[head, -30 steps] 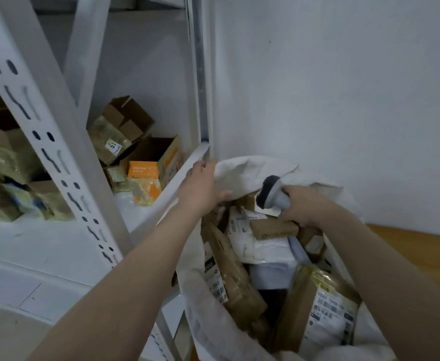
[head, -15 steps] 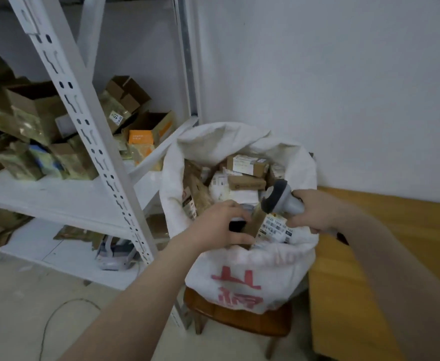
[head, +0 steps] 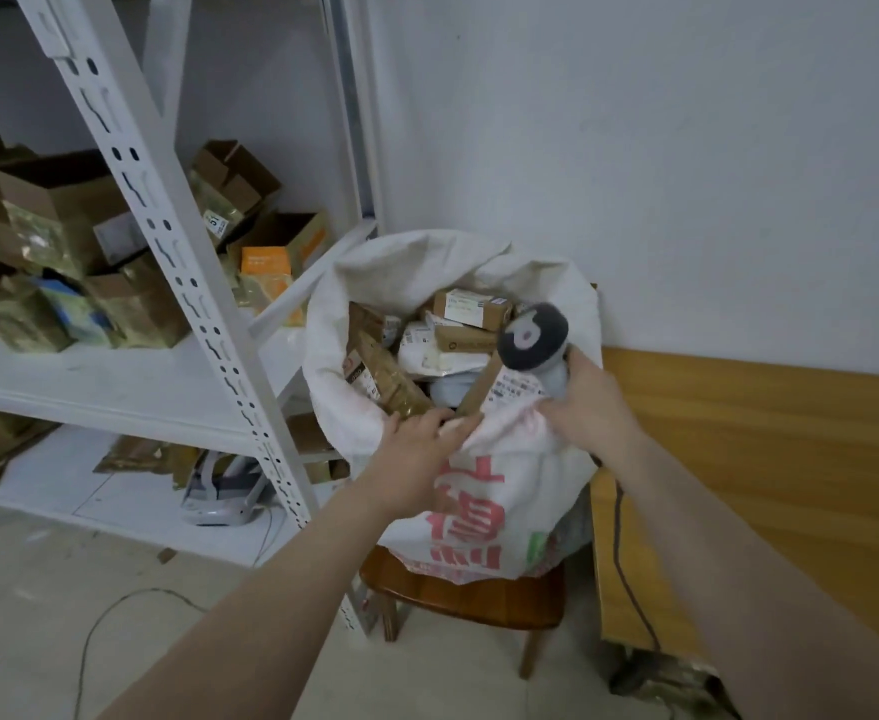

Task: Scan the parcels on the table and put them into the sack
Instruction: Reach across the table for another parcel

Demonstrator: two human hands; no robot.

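A white woven sack (head: 499, 485) with red print stands open on a wooden stool (head: 468, 600). It is full of brown boxes and white mailers; a labelled cardboard parcel (head: 471, 306) lies on top. My left hand (head: 421, 439) grips the sack's near rim. My right hand (head: 590, 402) holds a grey barcode scanner (head: 533, 337) and also pinches the rim at the sack's right side. A labelled parcel (head: 510, 389) leans just inside that rim, under the scanner.
A white metal rack (head: 135, 189) at the left holds opened cartons and packets. A wooden table (head: 770, 459) stands at the right against the white wall. The scanner's black cable (head: 621, 553) hangs down the table's side. A grey device (head: 219, 496) lies on the floor under the rack.
My view has pulled back from the sack's mouth. My left hand came from the far rim to the near rim and grips it; my right hand with the scanner settled at the right rim.
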